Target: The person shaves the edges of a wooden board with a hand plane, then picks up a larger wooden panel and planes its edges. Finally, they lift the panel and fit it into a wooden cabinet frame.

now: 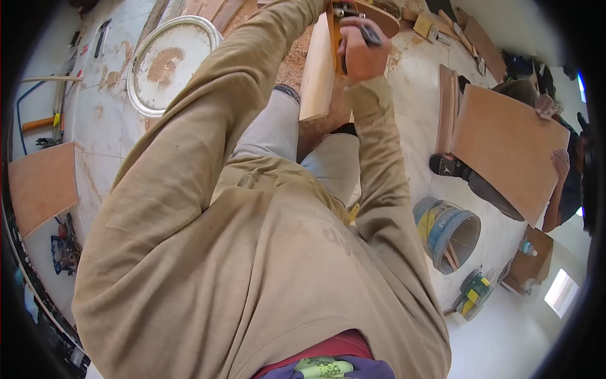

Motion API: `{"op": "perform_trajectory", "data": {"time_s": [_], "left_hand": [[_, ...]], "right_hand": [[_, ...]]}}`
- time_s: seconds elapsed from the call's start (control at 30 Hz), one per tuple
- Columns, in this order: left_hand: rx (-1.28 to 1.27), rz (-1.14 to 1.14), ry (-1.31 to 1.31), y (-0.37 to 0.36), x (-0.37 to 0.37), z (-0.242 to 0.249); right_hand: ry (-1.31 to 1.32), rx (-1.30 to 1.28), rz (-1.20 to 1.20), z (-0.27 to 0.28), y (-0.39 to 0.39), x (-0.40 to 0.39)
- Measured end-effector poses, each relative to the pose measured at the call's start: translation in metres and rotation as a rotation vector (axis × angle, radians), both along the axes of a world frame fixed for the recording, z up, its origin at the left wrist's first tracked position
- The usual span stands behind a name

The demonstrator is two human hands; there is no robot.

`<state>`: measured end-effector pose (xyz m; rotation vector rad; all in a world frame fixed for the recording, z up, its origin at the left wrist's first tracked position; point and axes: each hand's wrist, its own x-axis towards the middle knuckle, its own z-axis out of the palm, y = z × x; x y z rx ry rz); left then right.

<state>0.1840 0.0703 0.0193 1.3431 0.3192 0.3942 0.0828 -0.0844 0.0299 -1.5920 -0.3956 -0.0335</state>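
At the top of the head view, my right hand [364, 54] is closed around the dark rear handle of a hand plane [336, 44] with an orange body and metal fittings. The plane lies along the edge of a pale wooden board [316, 91], which runs towards me between my knees. My left arm, in a tan sleeve [252, 69], reaches forward to the front of the plane. The left hand itself is cut off by the top edge. Wood shavings [295, 66] cover the floor around the board.
A round white lid [208, 26] with sawdust on it lies at left, near a hammer [101, 38]. On the right, a co-worker's hands [559, 163] hold a brown panel [505, 148]. Closer by are a blue bucket [435, 237] and a green container [475, 294].
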Motion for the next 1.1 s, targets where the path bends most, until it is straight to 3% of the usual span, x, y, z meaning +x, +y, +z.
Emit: {"op": "perform_trajectory", "data": {"time_s": [0.03,0.07,0.1,0.2,0.23,0.33,0.37,0.4,0.43,0.5,0.53,0.63,0.67,0.77,0.87,0.93,1.0,1.03,1.1], "left_hand": [[-0.069,-0.064,-0.078,-0.007,-0.015,-0.006],[-0.145,-0.233,0.13,0.002,-0.012,-0.048],[-0.071,-0.002,0.024,-0.035,-0.08,-0.013],[-0.073,-0.035,0.032,-0.068,-0.186,-0.015],[-0.052,-0.021,0.021,-0.072,-0.195,-0.023],[0.028,0.037,-0.058,-0.042,-0.108,-0.026],[-0.013,0.004,-0.1,-0.017,-0.041,-0.044],[-0.273,-0.209,0.146,0.002,0.004,-0.026],[0.083,0.029,-0.048,0.02,0.06,-0.03],[-0.098,-0.008,0.173,0.012,0.043,0.025],[-0.04,-0.043,0.077,0.012,0.04,0.021],[0.059,0.027,-0.032,-0.015,-0.02,-0.038],[-0.078,0.028,-0.029,-0.036,-0.074,-0.025],[-0.006,-0.002,-0.011,-0.064,-0.185,-0.016],[0.046,0.024,-0.008,-0.048,-0.15,-0.018],[-0.016,-0.017,-0.054,-0.021,-0.07,-0.03],[-0.092,0.09,-0.089,0.0,0.012,-0.041],[-0.16,-0.016,-0.017,0.0,0.013,-0.021],[-0.064,0.037,-0.084,0.005,0.029,-0.043]], "right_hand": [[0.028,0.0,0.011,-0.005,-0.014,-0.02],[0.062,-0.003,0.019,-0.003,-0.029,-0.045],[0.23,-0.065,0.021,0.01,-0.048,-0.088],[-0.016,-0.233,0.053,0.026,-0.089,-0.186],[0.156,-0.207,0.088,0.025,-0.095,-0.199],[0.008,-0.146,0.005,0.012,-0.054,-0.115],[-0.008,-0.106,-0.03,0.0,-0.034,-0.059],[-0.048,-0.108,-0.036,0.011,-0.012,-0.007],[-0.076,-0.053,-0.017,0.005,0.003,0.041],[0.074,-0.047,0.004,0.016,0.014,0.069],[0.138,0.016,0.058,0.016,0.008,0.062],[0.269,0.065,0.072,0.015,-0.038,-0.04],[0.278,-0.021,0.048,0.019,-0.055,-0.084],[0.106,-0.145,0.1,0.021,-0.092,-0.179],[0.133,-0.127,0.045,0.025,-0.07,-0.151],[0.198,-0.074,0.003,0.013,-0.038,-0.081],[0.065,-0.077,0.016,0.011,-0.017,-0.013],[0.065,-0.043,0.011,0.006,-0.012,0.003],[0.085,-0.008,0.016,0.012,-0.005,0.005]]}}
